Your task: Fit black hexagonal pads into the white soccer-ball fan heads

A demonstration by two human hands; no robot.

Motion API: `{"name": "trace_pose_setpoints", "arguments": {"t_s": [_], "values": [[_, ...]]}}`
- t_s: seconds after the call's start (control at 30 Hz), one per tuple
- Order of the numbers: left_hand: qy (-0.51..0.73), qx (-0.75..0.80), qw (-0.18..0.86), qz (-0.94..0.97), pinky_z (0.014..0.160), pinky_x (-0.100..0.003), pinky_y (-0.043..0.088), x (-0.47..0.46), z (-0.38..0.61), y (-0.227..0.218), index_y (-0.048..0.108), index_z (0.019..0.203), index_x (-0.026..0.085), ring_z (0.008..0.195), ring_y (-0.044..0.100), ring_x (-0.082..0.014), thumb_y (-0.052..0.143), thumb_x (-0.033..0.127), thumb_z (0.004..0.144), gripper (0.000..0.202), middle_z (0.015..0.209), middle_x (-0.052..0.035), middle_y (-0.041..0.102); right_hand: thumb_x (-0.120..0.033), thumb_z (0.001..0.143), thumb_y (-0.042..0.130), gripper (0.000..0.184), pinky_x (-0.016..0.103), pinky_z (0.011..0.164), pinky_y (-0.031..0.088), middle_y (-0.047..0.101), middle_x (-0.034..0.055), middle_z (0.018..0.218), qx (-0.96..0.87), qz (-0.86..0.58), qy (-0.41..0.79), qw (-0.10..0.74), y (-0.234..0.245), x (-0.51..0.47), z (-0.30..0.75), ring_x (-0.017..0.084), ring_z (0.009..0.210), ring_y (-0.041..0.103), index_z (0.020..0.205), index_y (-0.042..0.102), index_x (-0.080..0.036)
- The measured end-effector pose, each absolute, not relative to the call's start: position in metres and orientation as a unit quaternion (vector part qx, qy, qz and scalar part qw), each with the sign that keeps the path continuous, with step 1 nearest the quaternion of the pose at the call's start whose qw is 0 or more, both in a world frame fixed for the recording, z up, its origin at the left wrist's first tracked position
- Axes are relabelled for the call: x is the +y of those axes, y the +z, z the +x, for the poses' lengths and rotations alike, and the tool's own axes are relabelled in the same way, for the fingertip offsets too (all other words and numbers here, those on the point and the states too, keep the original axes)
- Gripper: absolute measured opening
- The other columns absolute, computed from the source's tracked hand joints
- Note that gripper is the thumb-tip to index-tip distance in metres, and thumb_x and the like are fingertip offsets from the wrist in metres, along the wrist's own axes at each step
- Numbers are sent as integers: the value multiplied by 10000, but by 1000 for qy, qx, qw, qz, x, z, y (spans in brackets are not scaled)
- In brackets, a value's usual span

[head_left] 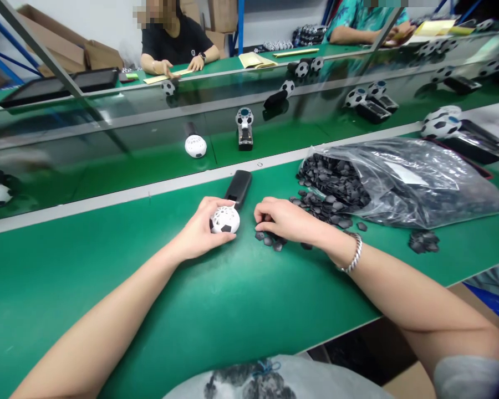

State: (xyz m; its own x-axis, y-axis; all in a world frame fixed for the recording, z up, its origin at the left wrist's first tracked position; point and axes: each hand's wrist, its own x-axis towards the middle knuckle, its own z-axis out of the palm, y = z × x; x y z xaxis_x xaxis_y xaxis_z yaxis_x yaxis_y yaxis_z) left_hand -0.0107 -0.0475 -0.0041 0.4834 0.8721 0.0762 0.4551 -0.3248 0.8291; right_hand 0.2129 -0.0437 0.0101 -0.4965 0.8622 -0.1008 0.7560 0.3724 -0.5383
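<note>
My left hand (203, 227) grips the round head of a white handheld fan (226, 219) patterned like a football, with black patches on part of it. The fan's black handle (239, 187) points away from me over the green table. To its right, my right hand (280, 219) is bent down with thumb and fingers drawn together above a small group of black pentagon pieces (268, 241). Whether a piece sits between those fingertips is hidden. Behind this hand, a larger heap of black pieces (332, 180) spills from the mouth of a clear plastic bag (419, 180).
Beyond the green table (183, 310) runs a conveyor belt (149, 166) carrying several football-patterned fans, one white fan (195, 146) among them. A small pile of black pieces (424, 241) lies at right. Two people (177, 44) sit across the belt.
</note>
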Motion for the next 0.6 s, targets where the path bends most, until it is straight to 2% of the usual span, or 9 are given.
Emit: {"name": "trace_pose_setpoints", "arguments": {"t_s": [0.1,0.2,0.27,0.4,0.53,0.6], "values": [[234,385,431,782,1030,-421,346,-41,-19,1,460,1192,253,1117,423,-260,673,303,695,543,1200,-54,398,-138,802,614,59,207,592,389,588,-17,724,-812,-454,334,154,15,-46,213,108,644,553,840,583,-172],[218,358,455,785,1040,-417,338,-37,-22,4,451,1203,254,1126,426,-261,660,287,702,544,1233,-55,391,-126,832,563,160,232,679,420,614,14,850,-836,-404,320,187,18,-49,212,130,742,573,976,602,-183],[217,355,464,782,1038,-421,343,-36,-22,4,451,1201,241,1127,428,-266,663,289,698,548,1238,-64,390,-122,843,538,133,249,719,424,606,30,897,-859,-379,281,197,18,-50,211,145,791,568,930,620,-182],[212,356,464,783,1038,-419,345,-36,-21,4,443,1204,241,1126,429,-261,646,285,703,543,1240,-62,392,-141,866,504,89,245,636,421,595,-5,764,-853,-398,270,202,13,-51,207,131,660,552,878,578,-189],[210,355,443,796,1056,-399,321,-39,-19,6,432,1208,244,1151,405,-250,618,267,708,534,1249,-46,387,-132,844,545,40,268,714,425,582,36,844,-867,-356,229,264,9,-50,205,160,791,540,827,565,-161],[212,358,433,800,1060,-386,316,-40,-18,7,429,1207,246,1165,390,-244,606,260,709,529,1252,-39,385,-139,848,543,56,276,730,430,566,44,848,-865,-347,228,283,8,-49,205,166,808,533,890,575,-158]]}}
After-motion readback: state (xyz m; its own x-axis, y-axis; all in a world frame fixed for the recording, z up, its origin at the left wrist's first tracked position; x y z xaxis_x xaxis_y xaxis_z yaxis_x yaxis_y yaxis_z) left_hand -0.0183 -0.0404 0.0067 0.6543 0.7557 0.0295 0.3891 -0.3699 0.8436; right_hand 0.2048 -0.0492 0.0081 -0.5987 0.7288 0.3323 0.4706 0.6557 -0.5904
